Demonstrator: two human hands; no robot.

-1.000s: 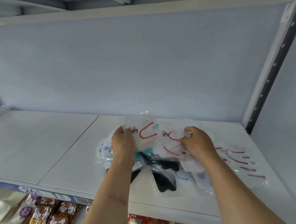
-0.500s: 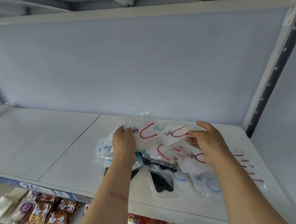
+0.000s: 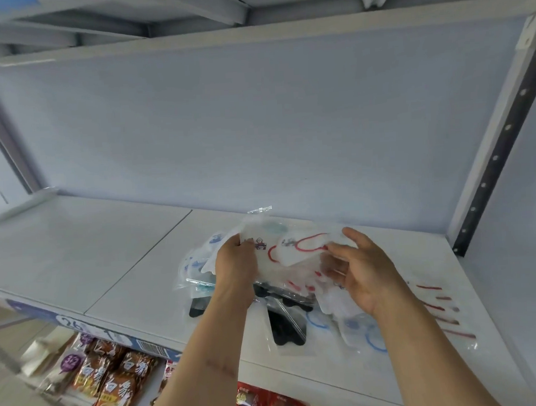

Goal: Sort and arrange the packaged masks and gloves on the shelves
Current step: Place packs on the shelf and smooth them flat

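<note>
A loose pile of clear-bagged masks lies on the white shelf, right of its middle. My left hand grips a stack of white masks with red ear loops by its left edge, raised a little above the pile. My right hand pinches the right end of another red-loop mask pack, which lies on top of that stack. Below sit black items in clear bags, blue-loop masks and more red-loop packs at the far right.
A slotted upright post and a side wall close the shelf on the right. A pale back panel stands behind. Instant-noodle packs fill the lower shelf under a price strip. The shelf's left half is bare.
My right hand has lifted a red-loop mask pack off the pile and brought it up and left onto the stack that my left hand holds. The left hand has barely moved.
</note>
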